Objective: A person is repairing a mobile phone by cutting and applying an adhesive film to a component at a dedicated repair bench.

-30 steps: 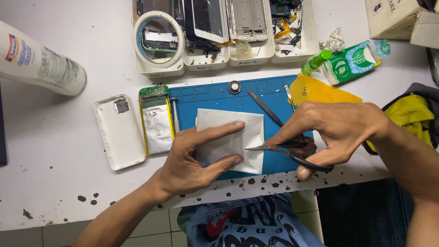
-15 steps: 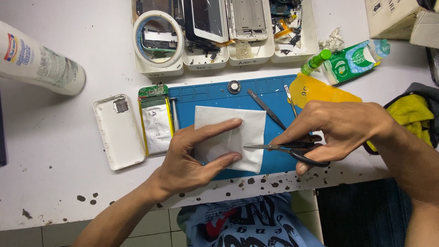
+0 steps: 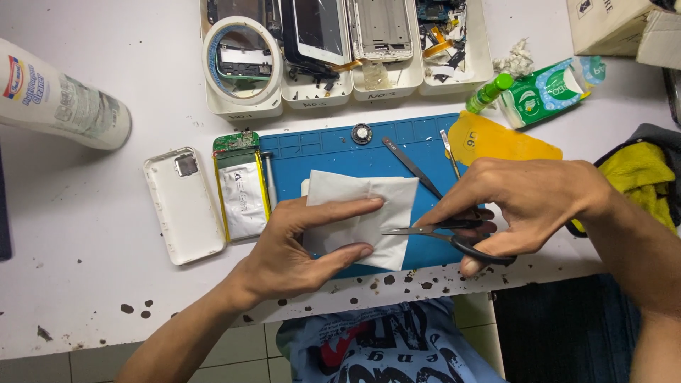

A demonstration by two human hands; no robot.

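- Head view showed the left hand [image 3: 298, 248] lying flat, fingers spread, pressing down a white folded rectangular sheet [image 3: 358, 213].
- White sheet lay on a blue rubber work mat [image 3: 333, 152] at the near edge of a white paint-chipped table [image 3: 85, 234]; index finger across its middle, another fingertip on its lower edge.
- Right hand [image 3: 528, 206] was clamped on black-handled metal scissors [image 3: 443, 234], fingers through the loops; blades nearly together, tips touching the sheet's right edge.
- Hands were apart, both meeting at the sheet.
- Thin grey metal pry tool [image 3: 411, 167] lay diagonally on the mat, just above the right hand's fingers.
- Silver pouch battery with a green circuit strip [image 3: 240, 188] sat at the mat's left edge; white plastic phone back cover [image 3: 183, 204] just left of it.
- Yellow plastic sheet [image 3: 500, 142] lay at the mat's upper right corner.
- White parts trays [image 3: 340, 78] holding phone parts lined the far side, beyond the mat.
- White cylindrical bottle [image 3: 60, 99] lay on its side, far left.
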